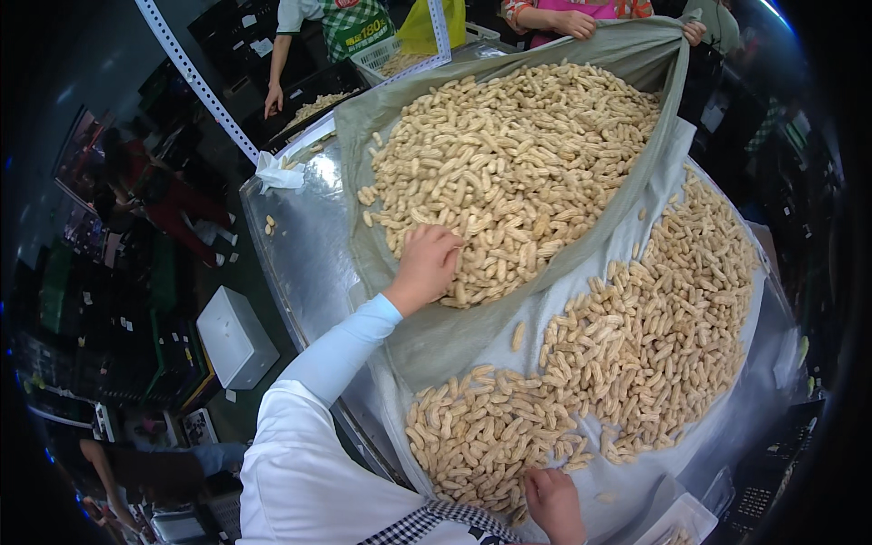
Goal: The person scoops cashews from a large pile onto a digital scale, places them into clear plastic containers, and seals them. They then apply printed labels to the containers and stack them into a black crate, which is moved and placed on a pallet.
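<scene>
My left hand (428, 264), at the end of a light blue sleeve, rests on the near left edge of a large heap of unshelled peanuts (518, 163). Its fingers curl down among the shells, so whether they grip any is hidden. That heap lies on a grey-green woven sack (449, 347). Low in the view, my right hand (555, 503) has bent fingers at the edge of a second spread of peanuts (633, 340); its fingertips are partly hidden. This second spread lies on a white woven sheet (593, 436).
A metal table (306, 238) carries everything. Across it, another person's hand (575, 24) lifts the sack's far edge. A perforated post (197, 78) rises at the far left corner, near crumpled tissue (279, 174). A white plastic container (681, 521) stands bottom right; a foam box (235, 337) is left.
</scene>
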Available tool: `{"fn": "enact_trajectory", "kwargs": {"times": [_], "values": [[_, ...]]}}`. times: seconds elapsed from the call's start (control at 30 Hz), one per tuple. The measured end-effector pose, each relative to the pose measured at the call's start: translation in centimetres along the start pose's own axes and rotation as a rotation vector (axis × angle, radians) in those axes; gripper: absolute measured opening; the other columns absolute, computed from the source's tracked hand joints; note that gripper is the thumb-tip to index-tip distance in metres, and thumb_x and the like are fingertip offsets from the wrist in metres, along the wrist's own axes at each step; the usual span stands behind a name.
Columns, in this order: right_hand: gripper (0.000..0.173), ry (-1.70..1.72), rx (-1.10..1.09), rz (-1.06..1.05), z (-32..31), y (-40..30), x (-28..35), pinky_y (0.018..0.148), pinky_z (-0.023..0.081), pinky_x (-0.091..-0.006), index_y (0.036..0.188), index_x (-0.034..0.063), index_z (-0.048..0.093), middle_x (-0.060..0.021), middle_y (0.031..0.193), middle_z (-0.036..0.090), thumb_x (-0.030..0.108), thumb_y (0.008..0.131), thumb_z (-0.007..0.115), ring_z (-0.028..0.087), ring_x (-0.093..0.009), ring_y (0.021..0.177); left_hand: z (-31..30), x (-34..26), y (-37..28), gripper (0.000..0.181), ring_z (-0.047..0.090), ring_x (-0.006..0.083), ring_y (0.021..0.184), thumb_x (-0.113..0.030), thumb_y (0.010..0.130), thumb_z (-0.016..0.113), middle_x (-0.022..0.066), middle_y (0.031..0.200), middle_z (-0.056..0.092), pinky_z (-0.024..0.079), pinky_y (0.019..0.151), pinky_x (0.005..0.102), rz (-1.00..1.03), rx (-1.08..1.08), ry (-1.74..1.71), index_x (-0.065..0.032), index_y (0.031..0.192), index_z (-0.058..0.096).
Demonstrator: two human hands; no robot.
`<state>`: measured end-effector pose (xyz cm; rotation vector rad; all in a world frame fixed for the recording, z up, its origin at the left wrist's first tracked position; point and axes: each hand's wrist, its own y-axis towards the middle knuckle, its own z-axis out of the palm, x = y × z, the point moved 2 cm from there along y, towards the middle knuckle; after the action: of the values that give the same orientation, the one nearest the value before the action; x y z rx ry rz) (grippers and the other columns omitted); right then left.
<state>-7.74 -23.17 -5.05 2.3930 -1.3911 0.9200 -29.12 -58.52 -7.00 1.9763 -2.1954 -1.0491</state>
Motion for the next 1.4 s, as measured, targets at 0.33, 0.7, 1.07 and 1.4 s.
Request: {"fn": "enact_trajectory", "kwargs": {"times": [0.33, 0.7, 1.07, 1.4], "values": [[0.015, 0.000, 0.046, -0.003, 0.1, 1.9, 1.7, 0.063, 0.044, -0.0382, 0.088, 0.0061, 0.060, -0.0102, 0.074, 0.058, 0.006, 0.074, 0.064, 0.056, -0.030, 0.070, -1.5, 5.8, -0.8, 0.014, 0.053, 0.0269, 0.091, -0.006, 0.077, 0.059, 0.0066, 0.089, 0.062, 0.041, 0.081, 0.0349, -0.233, -0.032, -0.060, -0.0099, 0.088, 0.066], [0.018, -0.020, 0.039, 0.036, -1.3, 0.8, 1.2, 0.066, 0.044, -0.0354, 0.092, 0.0057, 0.056, -0.0075, 0.076, 0.053, 0.008, 0.074, 0.061, 0.055, -0.025, 0.073, -0.9, -5.7, 0.3, 0.013, 0.054, 0.0263, 0.087, 0.002, 0.077, 0.058, 0.0080, 0.088, 0.061, 0.042, 0.079, 0.0350, 0.080, 0.056, -0.213, -0.0051, 0.087, 0.063], [0.018, -0.048, -0.065, 0.018, -2.7, 0.5, -0.4, 0.069, 0.045, -0.0352, 0.092, 0.0046, 0.057, -0.0086, 0.077, 0.053, 0.008, 0.075, 0.060, 0.055, -0.026, 0.075, 10.9, -19.9, 3.9, 0.014, 0.056, 0.0277, 0.079, -0.003, 0.080, 0.060, 0.0112, 0.085, 0.061, 0.046, 0.072, 0.0327, 0.053, 0.539, -0.788, -0.0029, 0.094, 0.063], [0.015, 0.043, -0.258, 0.039, -5.6, 1.5, -3.3, 0.064, 0.045, -0.0361, 0.093, 0.0046, 0.060, -0.0092, 0.078, 0.057, 0.006, 0.078, 0.063, 0.056, -0.027, 0.071, 10.9, -20.1, -3.3, 0.025, 0.050, 0.0291, 0.100, 0.002, 0.074, 0.053, 0.0129, 0.104, 0.057, 0.039, 0.091, 0.0395, 0.560, 0.537, -0.469, -0.0016, 0.098, 0.060]]}}
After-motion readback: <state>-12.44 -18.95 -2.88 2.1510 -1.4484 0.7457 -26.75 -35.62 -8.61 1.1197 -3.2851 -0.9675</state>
